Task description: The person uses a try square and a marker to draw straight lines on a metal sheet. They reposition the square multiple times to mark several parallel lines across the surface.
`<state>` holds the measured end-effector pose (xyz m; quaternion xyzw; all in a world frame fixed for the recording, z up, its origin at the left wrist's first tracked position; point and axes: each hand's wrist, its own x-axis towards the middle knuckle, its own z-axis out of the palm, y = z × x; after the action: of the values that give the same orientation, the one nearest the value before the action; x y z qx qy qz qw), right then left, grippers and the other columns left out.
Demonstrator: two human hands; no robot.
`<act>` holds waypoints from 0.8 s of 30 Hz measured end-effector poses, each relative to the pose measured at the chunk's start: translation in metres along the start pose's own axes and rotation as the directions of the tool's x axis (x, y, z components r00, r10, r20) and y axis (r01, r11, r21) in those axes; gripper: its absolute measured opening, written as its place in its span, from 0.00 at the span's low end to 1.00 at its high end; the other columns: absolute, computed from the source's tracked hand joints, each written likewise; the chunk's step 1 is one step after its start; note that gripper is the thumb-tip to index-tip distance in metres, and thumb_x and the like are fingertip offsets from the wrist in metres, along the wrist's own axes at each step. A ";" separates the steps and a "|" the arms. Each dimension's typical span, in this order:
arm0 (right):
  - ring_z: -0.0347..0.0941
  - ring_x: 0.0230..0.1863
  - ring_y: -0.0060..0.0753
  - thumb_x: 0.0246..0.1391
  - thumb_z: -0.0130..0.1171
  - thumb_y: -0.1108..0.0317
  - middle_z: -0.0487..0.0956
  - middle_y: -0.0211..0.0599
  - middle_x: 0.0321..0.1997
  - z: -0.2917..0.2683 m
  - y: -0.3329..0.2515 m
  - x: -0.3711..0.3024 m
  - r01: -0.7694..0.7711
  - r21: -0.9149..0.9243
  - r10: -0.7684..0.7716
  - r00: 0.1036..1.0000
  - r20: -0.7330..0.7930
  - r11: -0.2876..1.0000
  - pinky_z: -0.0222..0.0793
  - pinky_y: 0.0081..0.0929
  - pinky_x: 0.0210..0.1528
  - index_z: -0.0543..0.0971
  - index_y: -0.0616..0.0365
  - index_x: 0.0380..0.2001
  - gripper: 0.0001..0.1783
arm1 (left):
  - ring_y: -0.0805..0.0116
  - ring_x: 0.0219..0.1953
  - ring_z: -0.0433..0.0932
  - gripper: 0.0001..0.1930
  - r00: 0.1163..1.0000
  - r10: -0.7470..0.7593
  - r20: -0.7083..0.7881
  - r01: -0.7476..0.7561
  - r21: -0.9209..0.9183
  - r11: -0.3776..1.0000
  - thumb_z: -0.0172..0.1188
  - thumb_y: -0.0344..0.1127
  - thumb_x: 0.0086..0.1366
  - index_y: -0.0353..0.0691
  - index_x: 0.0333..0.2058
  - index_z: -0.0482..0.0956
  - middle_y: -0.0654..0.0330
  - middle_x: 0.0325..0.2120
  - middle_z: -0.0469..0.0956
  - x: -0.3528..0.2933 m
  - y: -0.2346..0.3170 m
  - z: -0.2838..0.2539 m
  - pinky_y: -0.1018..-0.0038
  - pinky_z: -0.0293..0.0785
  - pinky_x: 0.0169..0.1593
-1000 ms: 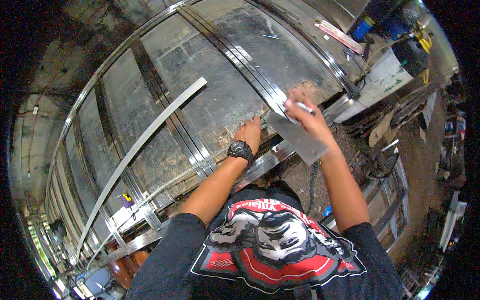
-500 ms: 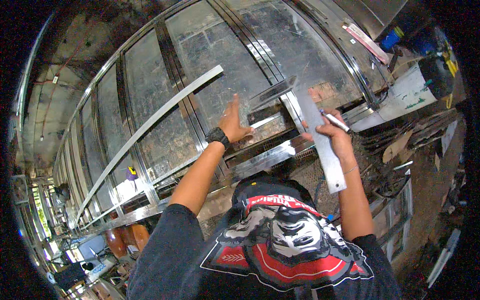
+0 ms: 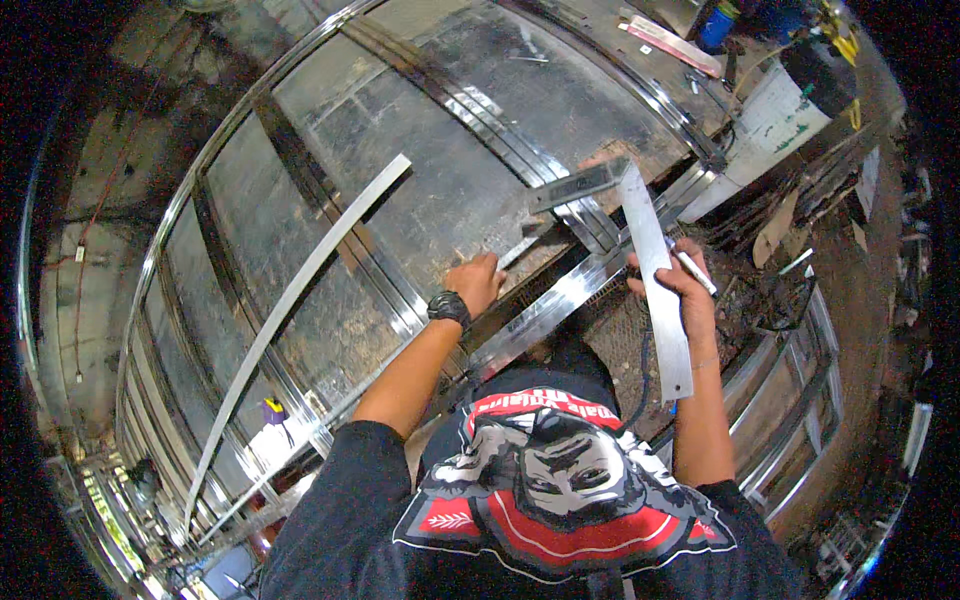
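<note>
A steel try square (image 3: pixel 652 235) is in my right hand (image 3: pixel 692 300), gripped round its long blade. Its dark stock (image 3: pixel 582 187) reaches left over the metal profiles on the table. A white marker pen (image 3: pixel 697 273) is tucked in the fingers of that same hand. My left hand (image 3: pixel 474 284), with a black watch at the wrist, is at the table's near edge, its fingers curled at the end of a short shiny metal strip (image 3: pixel 515 251). The fingertips are partly hidden, but they look closed on the strip.
A long pale metal bar (image 3: pixel 285 305) lies across the worn table (image 3: pixel 370 130) on the left. Shiny metal profiles (image 3: pixel 420 75) cross the tabletop. A red-and-white long box (image 3: pixel 672 45) and a blue container (image 3: pixel 717 25) stand at the far right. Metal frames (image 3: pixel 800 390) lean at lower right.
My left hand has gone from open and spread to closed fingers at the short strip. The square's stock has swung flatter, and the view has shifted.
</note>
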<state>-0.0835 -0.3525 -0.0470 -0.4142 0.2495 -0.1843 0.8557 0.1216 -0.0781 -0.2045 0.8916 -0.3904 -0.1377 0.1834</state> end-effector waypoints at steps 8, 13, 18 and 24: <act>0.74 0.63 0.63 0.53 0.60 0.82 0.71 0.60 0.66 -0.034 0.026 -0.023 0.094 0.151 -0.072 0.987 -0.143 0.984 0.82 0.54 0.58 0.67 0.50 0.53 0.26 | 0.76 0.26 0.68 0.20 0.981 -0.067 0.184 0.176 -0.677 0.714 0.64 0.50 0.70 0.34 0.34 0.80 0.65 0.21 0.73 0.002 0.009 -0.033 0.72 0.66 0.31; 0.75 0.62 0.60 0.53 0.62 0.81 0.74 0.56 0.60 -0.034 0.044 -0.011 0.028 0.080 -0.021 0.996 -0.084 0.996 0.81 0.55 0.58 0.68 0.51 0.51 0.24 | 0.78 0.25 0.70 0.19 0.948 -0.117 0.297 0.303 -0.718 0.627 0.68 0.43 0.68 0.36 0.47 0.75 0.64 0.22 0.76 0.003 0.036 -0.059 0.75 0.67 0.29; 0.78 0.57 0.61 0.51 0.63 0.82 0.75 0.55 0.58 -0.013 0.055 -0.015 -0.250 0.065 0.236 0.956 0.173 0.966 0.83 0.57 0.53 0.69 0.53 0.47 0.23 | 0.75 0.25 0.76 0.39 0.928 -0.247 0.278 0.371 -0.662 0.651 0.74 0.42 0.63 0.37 0.64 0.59 0.58 0.27 0.82 0.006 0.035 -0.066 0.76 0.69 0.28; 0.79 0.57 0.59 0.51 0.65 0.84 0.76 0.58 0.60 -0.017 0.051 -0.006 -0.379 0.124 0.323 0.889 0.324 0.917 0.83 0.57 0.53 0.69 0.52 0.45 0.22 | 0.52 0.48 0.78 0.50 0.947 -0.231 -0.224 0.178 -0.234 0.956 0.79 0.48 0.52 0.33 0.66 0.61 0.43 0.45 0.77 -0.006 0.047 -0.081 0.56 0.75 0.47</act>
<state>-0.0927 -0.3298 -0.0948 -0.3043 0.1709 0.0162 0.9370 0.1185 -0.0857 -0.1109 0.9132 -0.2524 -0.0835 0.3089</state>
